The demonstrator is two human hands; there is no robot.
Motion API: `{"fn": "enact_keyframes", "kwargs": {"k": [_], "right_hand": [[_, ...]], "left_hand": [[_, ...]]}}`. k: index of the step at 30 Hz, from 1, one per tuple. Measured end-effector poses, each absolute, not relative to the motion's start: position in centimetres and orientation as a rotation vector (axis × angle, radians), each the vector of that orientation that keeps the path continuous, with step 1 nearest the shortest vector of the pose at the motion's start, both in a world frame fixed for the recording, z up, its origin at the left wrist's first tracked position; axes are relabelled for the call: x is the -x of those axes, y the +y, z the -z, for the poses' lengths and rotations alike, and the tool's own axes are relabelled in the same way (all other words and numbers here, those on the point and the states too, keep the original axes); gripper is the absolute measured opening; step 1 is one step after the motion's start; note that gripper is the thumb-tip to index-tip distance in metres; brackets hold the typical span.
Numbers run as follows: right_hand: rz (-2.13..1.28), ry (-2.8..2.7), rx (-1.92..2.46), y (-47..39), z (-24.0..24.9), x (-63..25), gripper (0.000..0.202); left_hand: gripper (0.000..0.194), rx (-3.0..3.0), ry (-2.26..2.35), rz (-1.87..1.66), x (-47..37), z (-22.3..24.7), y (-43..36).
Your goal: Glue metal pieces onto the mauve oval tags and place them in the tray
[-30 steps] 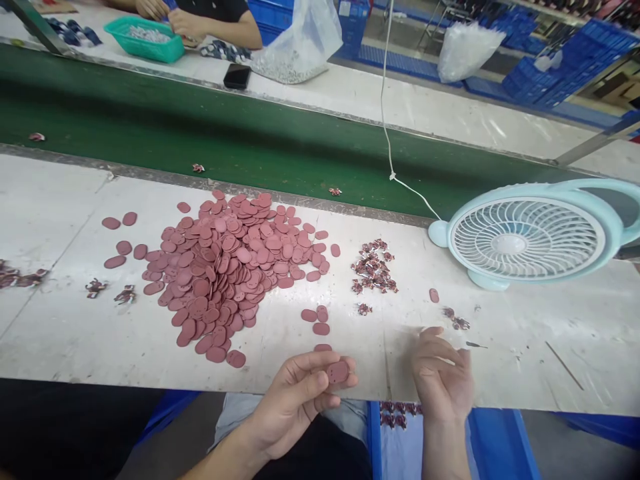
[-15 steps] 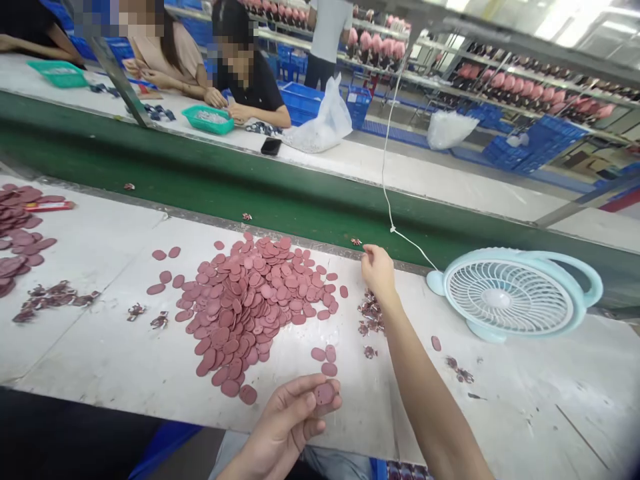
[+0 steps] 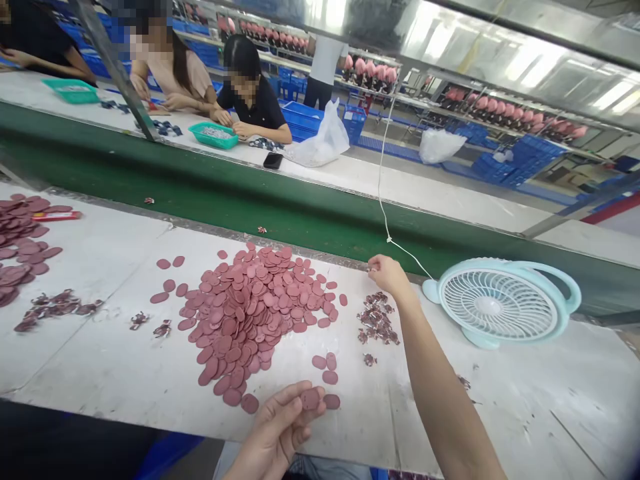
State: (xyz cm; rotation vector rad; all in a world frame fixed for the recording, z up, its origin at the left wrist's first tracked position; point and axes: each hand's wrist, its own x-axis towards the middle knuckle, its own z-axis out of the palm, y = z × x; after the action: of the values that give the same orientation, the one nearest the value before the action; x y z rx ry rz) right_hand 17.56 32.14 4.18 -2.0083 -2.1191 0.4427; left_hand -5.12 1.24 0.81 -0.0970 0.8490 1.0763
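In my left hand (image 3: 277, 427), low in the middle, an oval maroon disc (image 3: 311, 399) with small holes is pinched between thumb and fingers. Another disc (image 3: 332, 401) lies on the table just beside the fingertips. My right hand (image 3: 389, 275) is at the table's far edge by the green belt, fingers pinched together. A tiny pale bit shows at its fingertips, too small to name. Below that hand lies a cluster of small brown crumpled pieces (image 3: 377, 319). A large heap of maroon discs (image 3: 250, 307) spreads over the table to the left.
A light-blue fan (image 3: 500, 303) stands at right, its white cord (image 3: 384, 200) running upward. Small pieces (image 3: 262, 230) lie on the green belt (image 3: 210, 200). More discs (image 3: 20, 233) and brown pieces (image 3: 55, 308) are at left. Across the belt, several people work beside green baskets (image 3: 214, 141).
My right hand has drawn back slightly from the belt, and the piece by its fingertips no longer shows there. Pieces on the belt have shifted right. My left hand keeps its disc.
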Motion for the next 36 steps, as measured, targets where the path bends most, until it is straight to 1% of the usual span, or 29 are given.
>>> {"fn": "enact_keyframes", "kwargs": {"k": [6,9,11,13,17,19,20,21,23,24,26,27,30,33,36], "right_hand": [[-0.511,-2.159,1.925,20.4,-4.3,-19.3,0.025],[-0.601,-2.139,1.953,15.0,-3.4,-19.1,0.031],[-0.655,-2.116,2.000,12.8,-2.3,-18.8,0.032],[-0.663,-2.074,2.043,11.8,-1.0,-18.6,0.029],[-0.685,-1.966,2.047,11.2,0.0,-18.9,0.009],[-0.734,-1.909,2.015,10.3,-0.5,-19.3,0.007],[-0.794,-1.871,1.974,9.5,-0.9,-19.4,0.010],[-0.905,-1.803,1.902,8.6,-1.4,-19.4,0.016],[-1.238,-1.568,1.687,6.5,-2.3,-19.1,0.029],[-1.407,-1.415,1.570,5.4,-2.7,-18.8,0.032],[-1.646,-1.149,1.391,3.4,-3.4,-18.0,0.025],[-1.688,-1.086,1.343,2.7,-3.7,-17.5,0.019],[-1.627,-1.079,1.259,1.4,-4.2,-16.2,0.009],[-1.555,-1.100,1.324,1.3,-4.3,-15.5,0.011],[-1.592,-1.096,1.406,1.5,-4.4,-15.4,0.013]], "left_hand": [[0.026,0.036,0.867,-1.014,4.9,-1.2,1.3],[0.023,0.011,0.843,-0.997,4.8,-1.1,1.3],[0.022,-0.008,0.833,-0.989,4.5,-1.0,1.4],[0.021,-0.020,0.844,-0.986,4.1,-0.8,1.3],[0.025,-0.027,0.850,-0.957,3.4,-0.5,1.2],[0.026,-0.035,0.845,-0.947,3.2,-0.4,1.1],[0.025,-0.042,0.845,-0.949,3.2,-0.3,1.1],[0.024,-0.052,0.844,-0.953,3.1,-0.3,1.1],[0.023,-0.075,0.832,-0.960,3.0,-0.2,1.1],[0.022,-0.089,0.822,-0.962,2.9,-0.1,1.1],[0.023,-0.117,0.802,-0.964,2.6,0.0,1.0],[0.023,-0.132,0.796,-0.966,2.5,0.0,1.0],[0.024,-0.183,0.813,-0.970,1.9,0.0,0.9],[0.026,-0.240,0.844,-0.964,1.6,0.0,0.9],[0.026,-0.283,0.832,-0.965,1.3,-0.2,1.0]]}}
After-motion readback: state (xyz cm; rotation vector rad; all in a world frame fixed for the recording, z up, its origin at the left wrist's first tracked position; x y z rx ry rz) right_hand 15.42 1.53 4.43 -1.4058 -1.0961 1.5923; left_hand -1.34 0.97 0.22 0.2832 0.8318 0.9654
